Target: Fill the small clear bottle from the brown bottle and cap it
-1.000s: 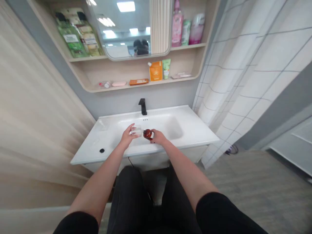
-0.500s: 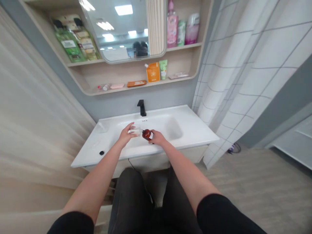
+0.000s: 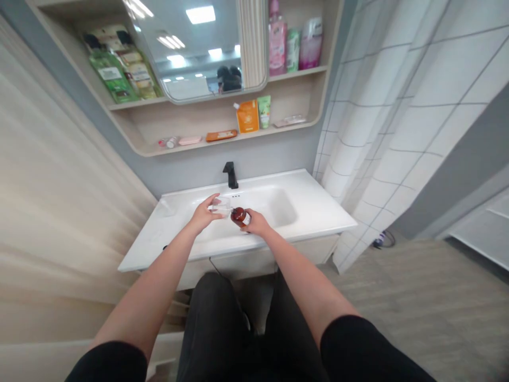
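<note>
My left hand (image 3: 202, 214) is closed around a clear, see-through cup (image 3: 223, 206), tilted on its side above the white sink (image 3: 278, 204). My right hand (image 3: 256, 222) grips a brown bottle (image 3: 239, 216) with a white label. The bottle leans to the left, its neck at the mouth of the cup. Whether liquid runs between them is too small to tell. Behind both hands stands a black faucet (image 3: 230, 175). A small black round thing (image 3: 165, 247) on the left of the counter is mostly covered by my left forearm.
Above the sink hangs a mirror cabinet (image 3: 222, 151) with bottles, an orange pouch (image 3: 247, 116) and a green tube (image 3: 264, 111) on its shelves. A clear object (image 3: 170, 206) lies at the counter's left. Curtains (image 3: 358, 138) flank both sides.
My left hand and the cup have risen slightly, and the cup is tilted a little differently. The right hand with the bottle has hardly moved. The left forearm now covers most of the black round thing.
</note>
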The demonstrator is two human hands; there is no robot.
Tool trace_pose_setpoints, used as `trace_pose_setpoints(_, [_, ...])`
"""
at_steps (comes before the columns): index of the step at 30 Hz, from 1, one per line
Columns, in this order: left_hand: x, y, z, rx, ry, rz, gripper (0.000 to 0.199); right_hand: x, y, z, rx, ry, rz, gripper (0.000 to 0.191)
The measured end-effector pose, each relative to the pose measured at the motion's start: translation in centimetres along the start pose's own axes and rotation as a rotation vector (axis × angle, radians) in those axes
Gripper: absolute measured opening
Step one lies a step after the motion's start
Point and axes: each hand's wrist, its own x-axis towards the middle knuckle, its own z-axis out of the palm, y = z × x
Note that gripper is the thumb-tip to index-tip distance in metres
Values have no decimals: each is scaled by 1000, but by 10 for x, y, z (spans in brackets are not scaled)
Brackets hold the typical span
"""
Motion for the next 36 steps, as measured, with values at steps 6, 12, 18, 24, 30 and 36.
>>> trace_pose_setpoints(6, [5, 13, 0, 70, -28, 4, 102, -1, -1, -1, 42, 1, -1, 73])
trace_pose_setpoints(12, [11, 27, 2, 147, -81, 21, 106, -1, -2, -2, 51, 7, -1, 73])
trace_pose_setpoints(18, [14, 48, 4, 244, -117, 5, 109, -3, -2, -2, 94, 30, -18, 69])
trace_pose_setpoints(24, [17, 68, 9, 368, -156, -7, 115, -3, 0, -1, 140, 75, -45, 66])
trace_pose_setpoints(30, [22, 81, 13, 466, -186, 25, 112, -3, 0, -1, 169, 93, -54, 66])
trace_pose_setpoints(36, [25, 93, 16, 547, -216, 29, 112, -6, -4, -4, 205, 108, -36, 65])
